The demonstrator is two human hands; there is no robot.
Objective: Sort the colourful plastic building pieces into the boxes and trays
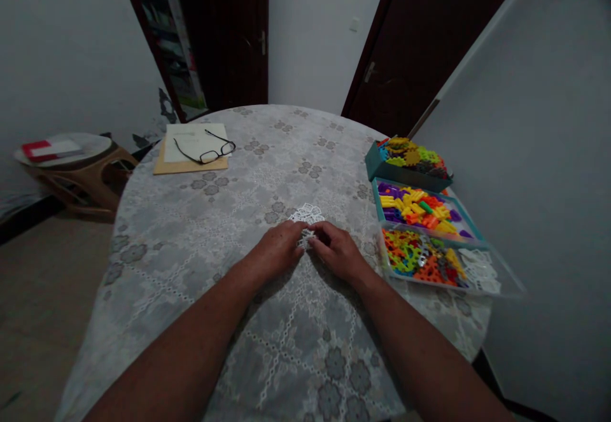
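Note:
Near the middle of the table, a white lattice of small openwork plastic pieces (308, 212) lies partly under my fingers. My left hand (281, 246) closes on its near left side, thumb and fingers together. From the right, my right hand (338, 249) pinches the same white lattice with thumb and forefinger. The two sets of fingertips almost meet. Part of the lattice is hidden behind my hands, and single pieces are too small to tell apart.
At right, a dark green box (405, 177), a teal tray (465, 209) and a clear plastic box (508, 282) hold colourful toy pieces. Loose white pieces (478, 270) fill the clear box's right end. Eyeglasses (210, 156) rest on papers (184, 134) at left. A patterned cloth covers the table (267, 377).

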